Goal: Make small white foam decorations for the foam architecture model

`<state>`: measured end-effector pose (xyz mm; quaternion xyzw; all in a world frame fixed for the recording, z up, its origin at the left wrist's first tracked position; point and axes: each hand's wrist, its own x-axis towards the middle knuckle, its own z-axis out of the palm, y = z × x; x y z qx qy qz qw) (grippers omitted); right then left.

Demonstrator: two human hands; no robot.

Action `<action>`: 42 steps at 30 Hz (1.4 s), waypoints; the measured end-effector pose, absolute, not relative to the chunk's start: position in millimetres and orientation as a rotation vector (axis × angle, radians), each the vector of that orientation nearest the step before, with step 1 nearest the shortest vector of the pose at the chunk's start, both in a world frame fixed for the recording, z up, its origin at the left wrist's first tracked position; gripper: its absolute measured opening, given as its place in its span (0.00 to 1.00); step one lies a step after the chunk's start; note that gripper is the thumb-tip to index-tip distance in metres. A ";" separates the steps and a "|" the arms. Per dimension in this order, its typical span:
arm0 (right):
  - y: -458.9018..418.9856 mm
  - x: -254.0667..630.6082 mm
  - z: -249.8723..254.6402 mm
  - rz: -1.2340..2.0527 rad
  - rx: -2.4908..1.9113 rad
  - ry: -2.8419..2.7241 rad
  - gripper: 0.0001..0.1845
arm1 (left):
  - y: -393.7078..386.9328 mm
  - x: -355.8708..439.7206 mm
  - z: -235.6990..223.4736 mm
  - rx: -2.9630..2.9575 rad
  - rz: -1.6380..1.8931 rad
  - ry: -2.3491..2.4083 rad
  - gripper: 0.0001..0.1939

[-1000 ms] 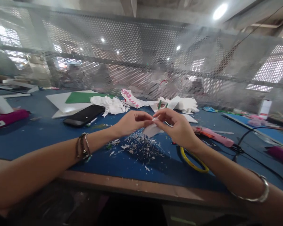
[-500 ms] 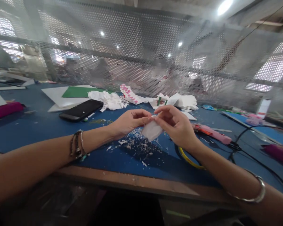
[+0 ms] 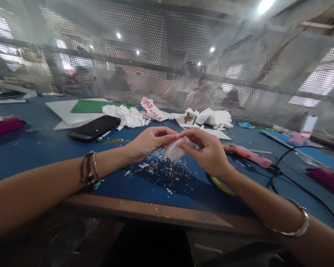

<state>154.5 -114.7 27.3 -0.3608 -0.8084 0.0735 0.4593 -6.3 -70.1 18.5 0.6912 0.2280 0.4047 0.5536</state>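
Pinching a thin white piece (image 3: 174, 150) with both hands, held over a scatter of small white scraps (image 3: 169, 172). Fingers of my left hand (image 3: 150, 144): thumb and forefinger tips together at its upper edge. Fingers of my right hand (image 3: 208, 150): clamped on it, thumb across the near face, forefinger along the top. Material unclear, piece is pale and a bit blurred. Table (image 3: 44, 157) is blue, brown front edge. Left of my left hand, black phone (image 3: 94, 128) lying flat; behind it white sheets (image 3: 61, 111), a green sheet (image 3: 89, 106), plus a crumpled white heap (image 3: 125, 116). Back centre, pink-spotted paper (image 3: 153, 109), then more white paper (image 3: 218, 119) to its right. Right of my right hand, pink tool (image 3: 253, 157) near black cables (image 3: 275, 170). Yellow curved thing (image 3: 222, 187) partly hidden by my right forearm. Perforated screen (image 3: 156, 48) stands across the back, blurry shapes of people behind it
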 end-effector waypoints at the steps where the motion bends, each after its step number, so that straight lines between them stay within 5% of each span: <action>1: -114.6 154.2 26.6 0.191 -0.893 -1.985 0.05 | -70.9 -6.1 18.6 1.635 0.940 0.542 0.05; 13: -118.0 156.7 31.9 -0.157 -0.927 -2.042 0.04 | -67.6 -7.7 14.0 1.594 0.905 0.500 0.07; 42: -113.0 153.1 31.4 0.497 -0.941 -1.743 0.05 | -78.4 -3.5 13.9 1.593 1.112 0.464 0.04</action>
